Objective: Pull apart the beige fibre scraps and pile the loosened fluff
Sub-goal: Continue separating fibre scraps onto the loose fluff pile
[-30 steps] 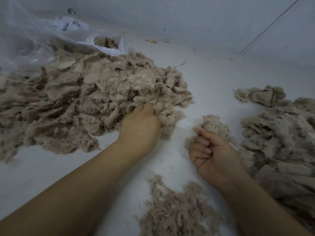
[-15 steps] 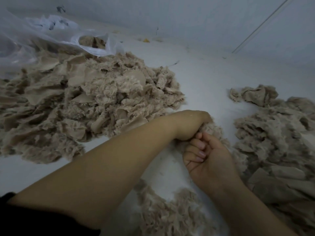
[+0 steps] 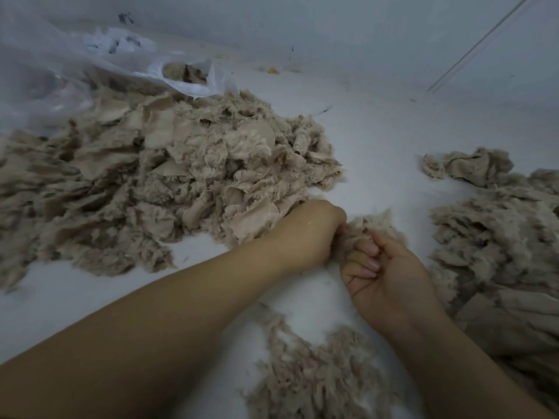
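We are gripping a small fibre clump (image 3: 367,228) with both hands: left hand (image 3: 308,234) and right hand (image 3: 384,279) are curling their fingers onto it, each grip clamped, between the scrap heap (image 3: 169,182) and the right pile (image 3: 496,237) on the white surface (image 3: 378,146).

A makeshift textile-waste sorting spot, seemingly a bare room rather than a fitted workshop. A plain white surface (image 3: 378,140) meets an unadorned pale wall (image 3: 348,28) at the far side. Heaps of beige fibre scraps (image 3: 169,176) lie loose, left and right, and a clear plastic bag (image 3: 99,68) of more sits far left.
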